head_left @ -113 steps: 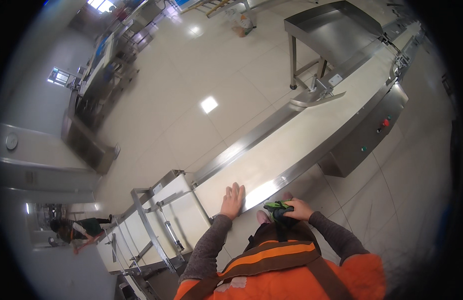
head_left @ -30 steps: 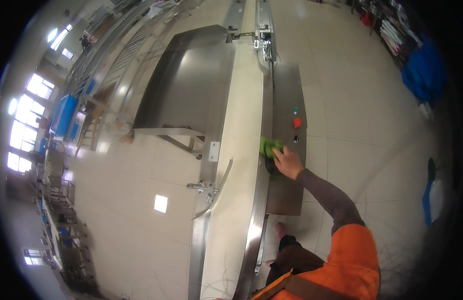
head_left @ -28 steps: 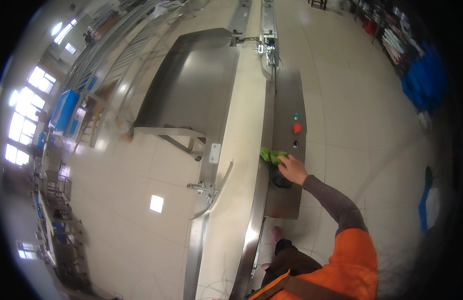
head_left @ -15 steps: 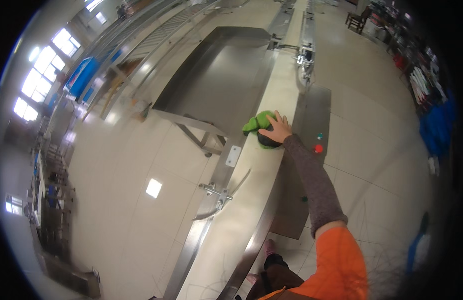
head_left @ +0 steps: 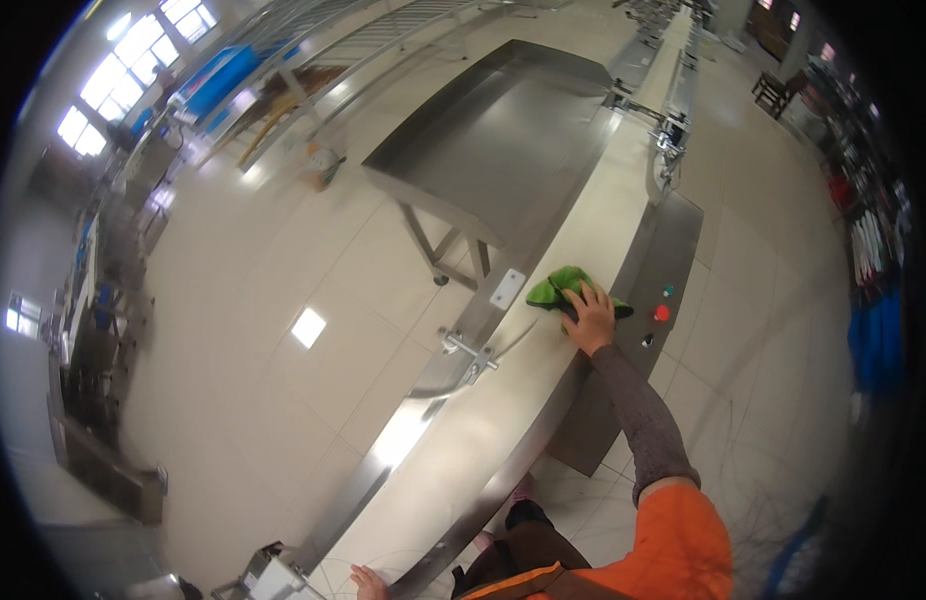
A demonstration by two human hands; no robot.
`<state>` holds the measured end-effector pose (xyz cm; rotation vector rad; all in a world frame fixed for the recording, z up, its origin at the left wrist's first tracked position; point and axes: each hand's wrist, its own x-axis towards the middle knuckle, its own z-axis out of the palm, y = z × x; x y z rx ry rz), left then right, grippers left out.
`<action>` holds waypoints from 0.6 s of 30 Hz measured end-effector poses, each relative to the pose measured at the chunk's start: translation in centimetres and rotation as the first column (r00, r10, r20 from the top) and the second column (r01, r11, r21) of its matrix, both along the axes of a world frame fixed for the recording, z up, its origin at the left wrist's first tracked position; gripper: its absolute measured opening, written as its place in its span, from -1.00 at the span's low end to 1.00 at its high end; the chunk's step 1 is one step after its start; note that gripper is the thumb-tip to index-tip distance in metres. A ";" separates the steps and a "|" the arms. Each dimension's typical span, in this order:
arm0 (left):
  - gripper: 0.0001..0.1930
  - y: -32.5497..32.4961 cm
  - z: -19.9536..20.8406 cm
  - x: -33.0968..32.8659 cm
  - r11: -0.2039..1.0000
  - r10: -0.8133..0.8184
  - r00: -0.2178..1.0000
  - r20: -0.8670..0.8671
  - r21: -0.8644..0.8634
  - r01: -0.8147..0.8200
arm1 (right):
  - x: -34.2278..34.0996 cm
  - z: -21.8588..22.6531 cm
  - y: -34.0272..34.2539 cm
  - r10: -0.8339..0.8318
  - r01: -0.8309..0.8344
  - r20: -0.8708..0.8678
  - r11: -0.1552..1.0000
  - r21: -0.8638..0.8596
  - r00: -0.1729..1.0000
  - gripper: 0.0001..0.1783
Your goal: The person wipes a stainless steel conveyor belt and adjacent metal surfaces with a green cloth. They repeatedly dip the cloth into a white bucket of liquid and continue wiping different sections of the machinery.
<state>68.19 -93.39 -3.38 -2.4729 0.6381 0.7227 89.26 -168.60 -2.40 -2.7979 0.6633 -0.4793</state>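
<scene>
And now the green cloth [head_left: 565, 285] has slid back toward the person! Half a second ago it sat bunched at the far side of the white belt [head_left: 473, 430], by the steel tray [head_left: 513, 130]; now it lies flatter across the belt, one end reaching the near edge. The right hand [head_left: 591, 322] is on top, fingers spread over the cloth; whether they grip it or only press, I can't tell. I'd call this wiping, with the near side getting its turn. And here's the left hand [head_left: 368, 582], newly in view at the bottom, fingers straight and loose on the belt, nothing seen in them. The red button [head_left: 662, 313] sits just beyond the cloth's near end, untouched
</scene>
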 end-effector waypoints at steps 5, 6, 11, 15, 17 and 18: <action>-0.43 -3.2 2.0 0.5 0.983 0.130 0.990 0.059 -0.142 -0.121 | -5.3 0.2 3.8 -0.014 0.014 -0.035 1.000 0.001 0.999 -0.44; -0.43 -4.5 3.2 1.1 0.955 0.227 0.974 0.011 -0.200 -0.221 | -6.4 0.2 4.5 -0.009 0.009 -0.044 1.000 -0.017 0.999 -0.44; -0.42 -4.1 3.1 -0.3 0.982 0.153 0.977 0.148 -0.132 -0.133 | -9.4 -0.5 11.7 0.105 -0.109 -0.111 0.994 -0.032 0.988 -0.42; -0.49 -4.5 2.7 0.0 0.998 0.038 0.943 0.332 -0.053 -0.021 | -11.7 -0.4 17.8 0.211 -0.220 -0.101 0.971 -0.089 0.972 -0.43; -0.50 -4.6 3.4 0.3 0.991 0.098 0.944 0.314 -0.114 -0.065 | -11.7 -0.4 21.6 0.260 -0.270 -0.122 0.960 -0.071 0.958 -0.44; -0.50 -4.4 3.2 0.2 0.992 0.096 0.947 0.307 -0.110 -0.065 | -11.5 -0.2 23.5 0.276 -0.286 -0.133 0.956 -0.067 0.952 -0.45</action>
